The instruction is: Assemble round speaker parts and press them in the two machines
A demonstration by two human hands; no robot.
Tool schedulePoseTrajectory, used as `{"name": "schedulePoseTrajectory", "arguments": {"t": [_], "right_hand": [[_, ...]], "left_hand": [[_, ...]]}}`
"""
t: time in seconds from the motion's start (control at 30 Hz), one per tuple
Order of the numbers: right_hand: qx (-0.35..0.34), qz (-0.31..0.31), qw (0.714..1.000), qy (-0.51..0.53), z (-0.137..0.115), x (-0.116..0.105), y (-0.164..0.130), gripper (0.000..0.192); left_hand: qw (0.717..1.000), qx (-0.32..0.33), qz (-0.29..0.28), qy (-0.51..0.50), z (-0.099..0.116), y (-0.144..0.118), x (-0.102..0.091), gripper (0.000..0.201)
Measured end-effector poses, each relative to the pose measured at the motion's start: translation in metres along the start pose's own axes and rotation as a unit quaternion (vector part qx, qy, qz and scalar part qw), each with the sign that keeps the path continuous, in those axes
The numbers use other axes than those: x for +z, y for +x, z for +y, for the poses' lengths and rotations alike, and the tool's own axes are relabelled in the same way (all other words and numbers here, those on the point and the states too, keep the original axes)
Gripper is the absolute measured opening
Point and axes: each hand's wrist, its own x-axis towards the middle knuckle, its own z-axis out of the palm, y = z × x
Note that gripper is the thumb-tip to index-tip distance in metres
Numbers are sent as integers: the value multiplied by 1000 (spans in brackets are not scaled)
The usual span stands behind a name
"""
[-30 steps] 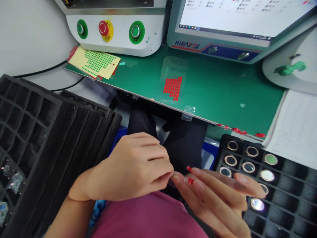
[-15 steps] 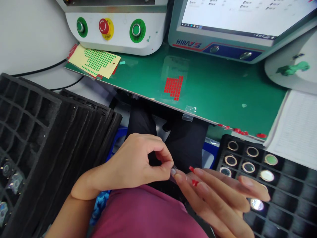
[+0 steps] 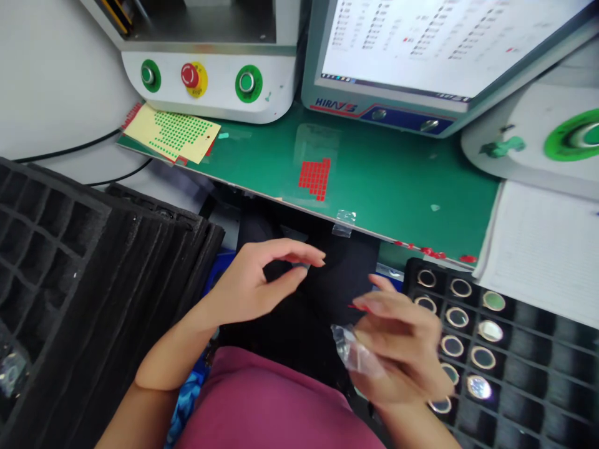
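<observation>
My left hand (image 3: 262, 284) is over my lap, its thumb and fingers apart with nothing between them. My right hand (image 3: 397, 343) curls round a crumpled piece of clear plastic film (image 3: 350, 349), which sticks out toward the left. A small red piece (image 3: 358, 306) shows at a fingertip of that hand. Close beside the right hand lies a black tray (image 3: 524, 399) with round, gold-rimmed parts (image 3: 457, 317) in its left pockets. Some of those parts are partly hidden behind the right hand.
A green bench (image 3: 374, 181) carries a sheet of small red stickers (image 3: 314, 178) and a yellow card with green dots (image 3: 173, 133). Behind stand a machine with an emergency stop button (image 3: 189, 75) and a monitor (image 3: 397, 50). Stacked black foam trays (image 3: 154, 268) stand at left; papers (image 3: 543, 243) lie at right.
My hands have come apart from their meeting point. The right hand has turned and curled, showing the clear film; the left hand's pinch has opened. The view has tilted up slightly.
</observation>
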Motion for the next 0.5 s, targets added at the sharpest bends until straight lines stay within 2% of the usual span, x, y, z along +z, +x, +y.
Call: {"name": "schedulePoseTrajectory", "arguments": {"t": [0.07,0.1,0.13,0.2,0.27,0.37,0.43,0.5], "right_hand": [[51,60,993,86,-1,18,3,8],[98,81,984,125,-1,26,4,10],[157,94,970,158,-1,32,5,10],[265,119,934,208,2,43,5,9],[342,152,897,236,10,53,5,8],[400,184,863,247,32,69,9,11],[409,200,856,246,51,80,15,17],[416,219,848,246,70,91,23,23]], "left_hand": [[996,72,-30,-52,-6,0,4,41],[993,90,-43,-67,-8,0,7,48],[993,92,-40,-68,-11,1,10,47],[997,72,5,-37,-18,5,16,24],[997,52,58,12,-27,15,18,3],[989,50,90,107,-44,37,12,11],[968,59,73,232,-53,56,5,11],[932,66,35,355,-57,76,-2,11]]}}
